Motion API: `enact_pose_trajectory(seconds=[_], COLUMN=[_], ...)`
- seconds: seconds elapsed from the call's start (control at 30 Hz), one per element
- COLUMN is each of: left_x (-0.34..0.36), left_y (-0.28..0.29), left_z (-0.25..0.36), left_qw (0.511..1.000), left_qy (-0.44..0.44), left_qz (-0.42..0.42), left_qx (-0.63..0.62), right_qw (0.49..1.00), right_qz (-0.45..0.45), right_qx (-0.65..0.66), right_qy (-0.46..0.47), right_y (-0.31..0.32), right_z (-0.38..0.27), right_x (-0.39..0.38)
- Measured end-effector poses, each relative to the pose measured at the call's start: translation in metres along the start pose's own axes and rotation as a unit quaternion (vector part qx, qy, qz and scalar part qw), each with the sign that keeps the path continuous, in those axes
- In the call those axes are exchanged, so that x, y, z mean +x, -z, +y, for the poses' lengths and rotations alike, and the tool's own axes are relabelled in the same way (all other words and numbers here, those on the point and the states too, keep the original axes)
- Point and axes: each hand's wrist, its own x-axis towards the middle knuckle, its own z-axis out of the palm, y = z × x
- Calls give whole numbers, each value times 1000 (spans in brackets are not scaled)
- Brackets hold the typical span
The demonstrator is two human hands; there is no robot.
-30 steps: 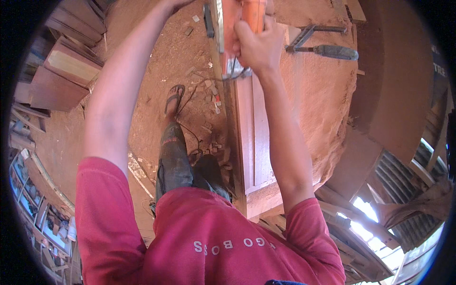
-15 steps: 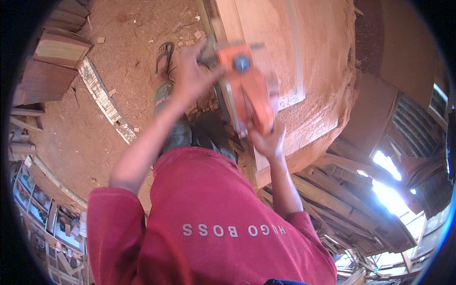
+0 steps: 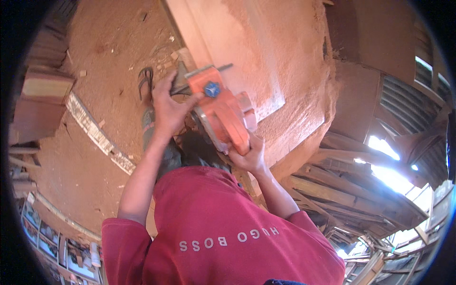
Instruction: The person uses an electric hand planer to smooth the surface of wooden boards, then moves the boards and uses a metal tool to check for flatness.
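An orange electric planer [image 3: 228, 116] with a blue star knob and a grey side bracket is in my hands, tilted over the near left edge of a large wooden panel [image 3: 228, 33]. My right hand [image 3: 251, 154] wraps round the handle at its near end. At its far left side, my left hand [image 3: 171, 107] grips it by the bracket, thumb against the body near the knob and fingers stretched forward. The planer's underside is hidden, and I cannot tell whether it touches the panel's edge.
Sawdust and wood scraps lie on the brown floor [image 3: 102, 99], with a long pale-edged strip [image 3: 97, 130] at the left. Stacked boards [image 3: 42, 102] stand far left. Rough timber [image 3: 351, 190] is piled at the right. My sandalled foot [image 3: 146, 80] is beside the panel.
The planer and both hands have shifted left and nearer to me in the view, keeping the same hold. The panel has also shifted left in the picture as the view moved.
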Motion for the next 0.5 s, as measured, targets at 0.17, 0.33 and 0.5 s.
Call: enact_pose_trajectory(seconds=[0.17, 0.33, 0.5], left_x=[129, 256, 392], left_y=[43, 86, 127], left_z=[0, -15, -43], left_qw=[996, 997, 998], left_qy=[18, 4, -38], left_qz=[-17, -34, -44], left_qx=[-82, -62, -3], right_qw=[998, 995, 960], right_qz=[-18, 16, 124], right_qx=[-2, 18, 6], right_qy=[56, 92, 251], right_y=[-24, -51, -87], right_z=[-60, -122, -162], right_x=[124, 241, 359])
